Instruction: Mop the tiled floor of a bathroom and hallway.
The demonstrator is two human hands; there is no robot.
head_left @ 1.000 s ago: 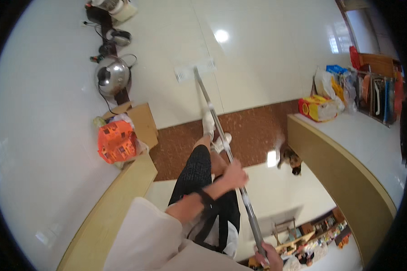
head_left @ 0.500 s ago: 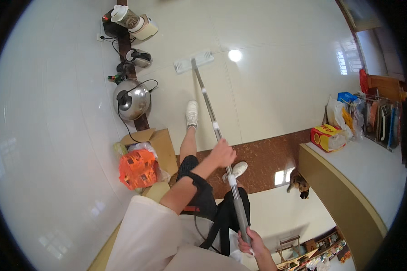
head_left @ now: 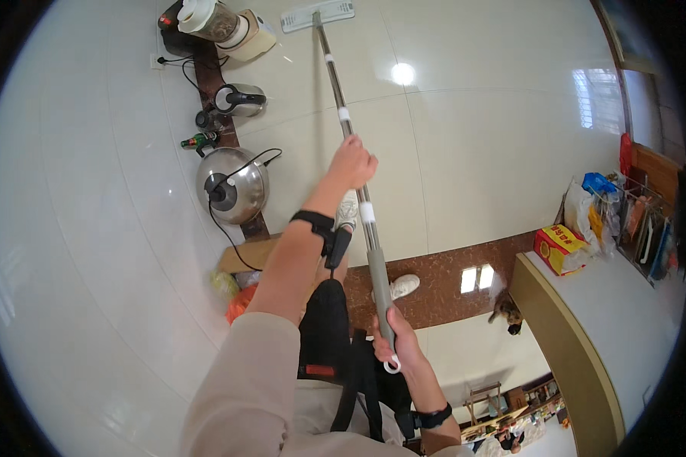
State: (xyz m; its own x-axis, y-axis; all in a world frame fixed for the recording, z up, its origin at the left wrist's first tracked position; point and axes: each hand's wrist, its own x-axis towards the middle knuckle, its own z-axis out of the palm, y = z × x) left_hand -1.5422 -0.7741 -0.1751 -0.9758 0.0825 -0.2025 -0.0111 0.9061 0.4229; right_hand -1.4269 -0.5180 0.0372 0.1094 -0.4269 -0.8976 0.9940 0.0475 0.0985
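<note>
On my head-cam feed the left hand (head_left: 352,162) is wrapped round the mop (head_left: 367,213) mid-pole, right hand (head_left: 399,344) clamped on its grey grip (head_left: 378,282), flat plate (head_left: 318,15) way out front, now level with the blender (head_left: 227,29) instead of the kettle (head_left: 242,100) like before.

Glossy cream floor (head_left: 488,175), reddish-brown strip (head_left: 442,289) across it — shiny white wall (head_left: 91,228).

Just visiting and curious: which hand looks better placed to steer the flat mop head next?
Probably the left hand: it grips the pole farther forward, nearer the mop head. The right hand holds the grey grip at the pole's rear end, farther back.
</note>
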